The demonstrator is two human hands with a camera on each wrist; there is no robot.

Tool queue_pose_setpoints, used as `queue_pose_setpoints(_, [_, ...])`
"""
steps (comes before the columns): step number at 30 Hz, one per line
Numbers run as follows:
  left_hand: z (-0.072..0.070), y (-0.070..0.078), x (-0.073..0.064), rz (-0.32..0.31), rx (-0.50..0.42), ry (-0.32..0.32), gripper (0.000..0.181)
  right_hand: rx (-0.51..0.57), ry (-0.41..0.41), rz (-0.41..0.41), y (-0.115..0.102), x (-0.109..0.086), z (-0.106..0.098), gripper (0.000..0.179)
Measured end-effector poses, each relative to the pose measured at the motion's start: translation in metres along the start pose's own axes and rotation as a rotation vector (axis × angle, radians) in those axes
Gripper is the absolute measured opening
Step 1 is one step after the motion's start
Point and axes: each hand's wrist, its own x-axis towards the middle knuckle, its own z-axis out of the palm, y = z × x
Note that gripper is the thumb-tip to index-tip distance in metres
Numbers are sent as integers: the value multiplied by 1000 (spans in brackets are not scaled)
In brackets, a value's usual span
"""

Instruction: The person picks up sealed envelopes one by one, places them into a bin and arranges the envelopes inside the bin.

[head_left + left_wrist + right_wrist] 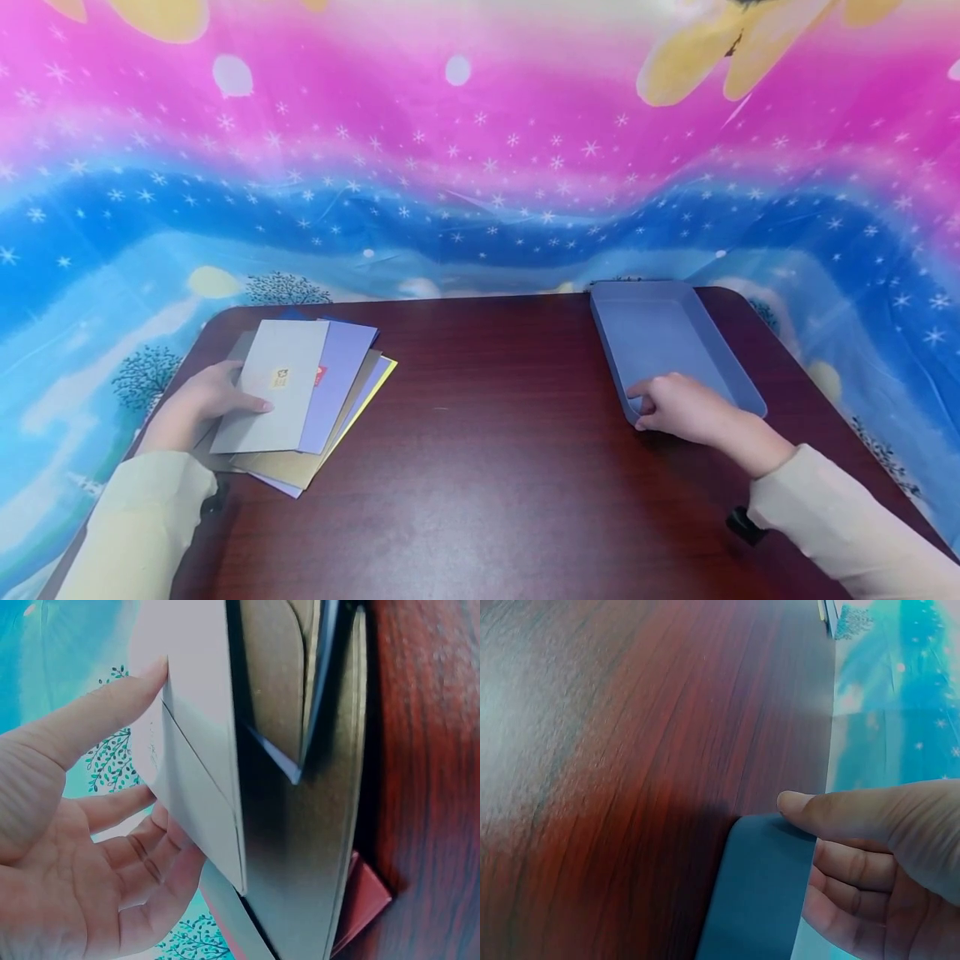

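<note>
Envelopes (303,400) fanned at 10 o'clock, left hand (213,393) pinching pale top envelope (283,367); right hand (686,407) pinching tray (660,333) at 1 o'clock; best: firm pinch, edges level, tray steadied

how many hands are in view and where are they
2: the left hand holding envelopes on the left of the table, the right hand gripping the near left corner of the tray. No others show.
</note>
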Motion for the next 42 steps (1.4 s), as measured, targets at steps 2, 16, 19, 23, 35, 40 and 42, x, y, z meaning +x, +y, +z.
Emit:
queue_pose_setpoints(2, [0, 1, 0, 3, -1, 3, 103, -4, -6, -12, -3, 1, 0, 40])
queue_pose_setpoints(16, [3, -2, 2, 21, 11, 13, 105, -39, -12, -95, -32, 12, 7, 36])
queue_pose_setpoints(19, [3, -2, 3, 23, -5, 11, 106, -37, -15, -117, -38, 16, 8, 36])
queue_pose_setpoints(23, [4, 1, 2, 53, -29, 14, 106, -41, -30, -138, -46, 22, 10, 37])
queue_pose_setpoints(35, [4, 12, -3, 71, -114, 19, 94, -33, -66, -182, -64, 32, 14, 40])
queue_pose_setpoints(40, [6, 14, -2, 55, -147, 5, 84, -38, -63, -222, -67, 35, 16, 40])
queue_pose_setpoints(42, [7, 14, -1, 68, -152, 8, 81, -40, -64, -235, -69, 36, 16, 42])
